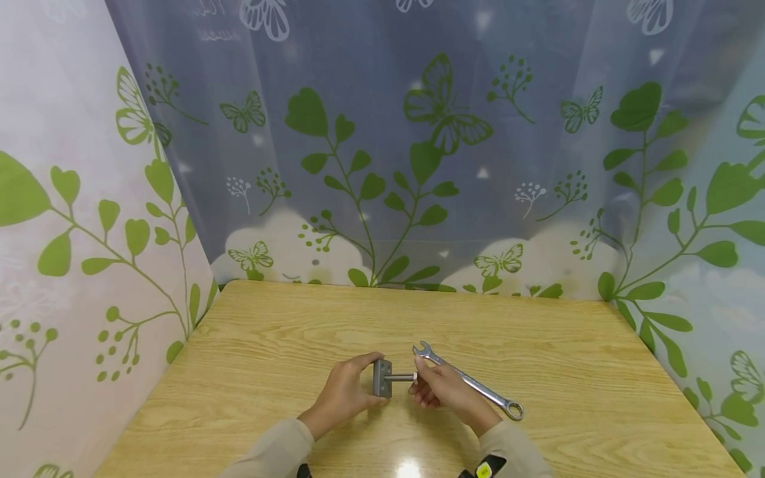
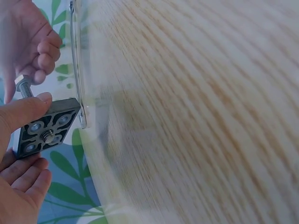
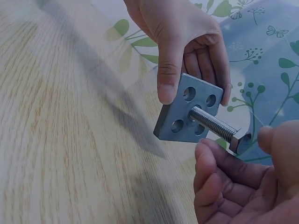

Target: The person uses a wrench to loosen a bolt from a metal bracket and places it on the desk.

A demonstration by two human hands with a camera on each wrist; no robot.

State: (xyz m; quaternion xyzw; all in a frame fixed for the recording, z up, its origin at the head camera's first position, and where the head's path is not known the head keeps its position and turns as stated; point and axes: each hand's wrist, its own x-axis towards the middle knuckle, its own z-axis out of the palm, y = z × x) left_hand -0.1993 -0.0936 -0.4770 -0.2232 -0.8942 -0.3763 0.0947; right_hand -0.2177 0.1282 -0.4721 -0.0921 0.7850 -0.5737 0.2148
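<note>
My left hand (image 1: 346, 393) grips a square grey metal plate (image 3: 190, 109) by opposite edges, thumb on one side and fingers on the other. Several holes ring its centre, where a long hex bolt (image 3: 215, 123) is threaded. In the left wrist view, the bolt's end shows at the plate's ribbed back (image 2: 47, 136). My right hand (image 1: 448, 388) is at the bolt's hex head (image 3: 241, 142), fingers loosely bent below it. Its thumb stands a little apart from the head in the right wrist view. A combination wrench (image 1: 478, 387) lies beside and partly behind the right hand.
The hands are over a wood-grain table (image 1: 287, 325). Patterned curtains (image 1: 370, 133) with green leaves and butterflies stand along its back and sides. A dark band with a yellow-green face (image 1: 484, 470) is on the right wrist.
</note>
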